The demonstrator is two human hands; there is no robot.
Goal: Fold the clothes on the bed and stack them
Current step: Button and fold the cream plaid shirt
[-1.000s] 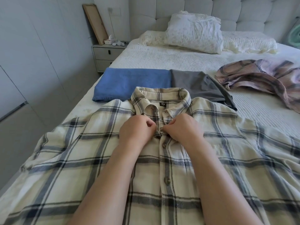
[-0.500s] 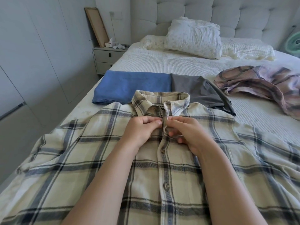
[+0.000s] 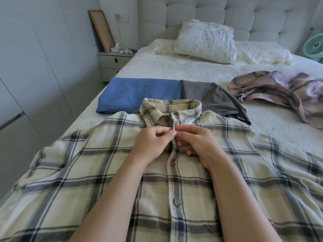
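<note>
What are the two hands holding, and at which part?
Both the left hand and the right hand pinch the cream plaid shirt at its button placket, just below the collar.

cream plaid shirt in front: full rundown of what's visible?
The cream plaid shirt is soft woven fabric, like flannel, with grey and navy checks. It lies front up, spread across the near end of the bed, collar pointing toward the headboard. Two dark buttons on the placket below the hands are fastened. The left hand and right hand pinch the placket just below the collar. Its collar overlaps the folded blue cloth.
</note>
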